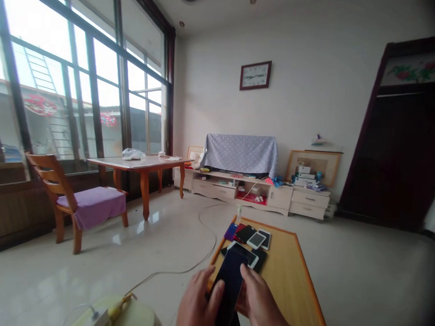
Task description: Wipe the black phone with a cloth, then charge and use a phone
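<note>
From my remote seat I see a bright room with pale walls [307, 80] and a glossy light floor [156, 247]. Tall dark-framed windows [73, 80] fill the nine o'clock side, pouring in daylight. A wooden chair [61, 194] with a purple cushion sits at eight o'clock beside a wooden dining table [141, 165]. At twelve o'clock a wall clock [255, 75] hangs above a cloth-draped screen [241, 153] on a low cream cabinet [274, 194]. A dark door [401, 156] stands at three o'clock.
</note>
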`<state>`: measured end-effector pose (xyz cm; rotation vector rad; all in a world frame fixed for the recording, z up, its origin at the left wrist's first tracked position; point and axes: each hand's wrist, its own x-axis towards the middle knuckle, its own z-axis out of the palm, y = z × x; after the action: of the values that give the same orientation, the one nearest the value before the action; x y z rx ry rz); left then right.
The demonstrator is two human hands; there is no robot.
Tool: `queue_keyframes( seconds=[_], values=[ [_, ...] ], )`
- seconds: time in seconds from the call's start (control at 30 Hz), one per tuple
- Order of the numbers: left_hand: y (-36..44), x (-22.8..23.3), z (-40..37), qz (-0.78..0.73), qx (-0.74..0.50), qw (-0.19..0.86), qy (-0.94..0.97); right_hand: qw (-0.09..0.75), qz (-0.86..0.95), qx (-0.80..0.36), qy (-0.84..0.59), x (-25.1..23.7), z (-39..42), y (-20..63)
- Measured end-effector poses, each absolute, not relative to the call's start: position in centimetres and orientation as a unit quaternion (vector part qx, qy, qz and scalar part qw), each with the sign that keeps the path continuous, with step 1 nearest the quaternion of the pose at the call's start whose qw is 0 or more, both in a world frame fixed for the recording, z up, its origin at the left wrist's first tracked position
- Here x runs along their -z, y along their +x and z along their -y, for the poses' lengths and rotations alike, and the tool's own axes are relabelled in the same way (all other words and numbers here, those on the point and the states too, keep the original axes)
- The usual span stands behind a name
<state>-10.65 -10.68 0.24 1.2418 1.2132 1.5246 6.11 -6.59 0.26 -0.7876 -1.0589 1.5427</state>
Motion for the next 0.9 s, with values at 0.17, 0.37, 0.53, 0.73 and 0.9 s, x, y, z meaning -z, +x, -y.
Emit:
queue_keyframes(
  seconds=[0.17,0.37,0.53,0.73,0.9],
  values=[
    [-9.6,-2.3,10.5,-0.428,-0.531,0.637,0.358,0.525,0.389,-0.695,-0.299,-3.6,6.3,7.9],
    [-8.0,-1.6,11.9,-0.284,-0.405,0.834,0.245,0.503,0.435,-0.694,-0.275,-5.3,6.7,8.4],
    [-7.5,-1.7,12.6,-0.199,-0.384,0.877,0.207,0.484,0.449,-0.704,-0.261,-6.3,7.2,8.5],
    [-7.2,-2.5,12.0,-0.208,-0.429,0.86,0.182,0.465,0.451,-0.726,-0.233,-6.8,8.2,8.5],
    [-7.0,-4.8,10.4,-0.173,-0.463,0.847,0.194,0.477,0.438,-0.735,-0.201,-8.0,8.7,8.5]
  ],
)
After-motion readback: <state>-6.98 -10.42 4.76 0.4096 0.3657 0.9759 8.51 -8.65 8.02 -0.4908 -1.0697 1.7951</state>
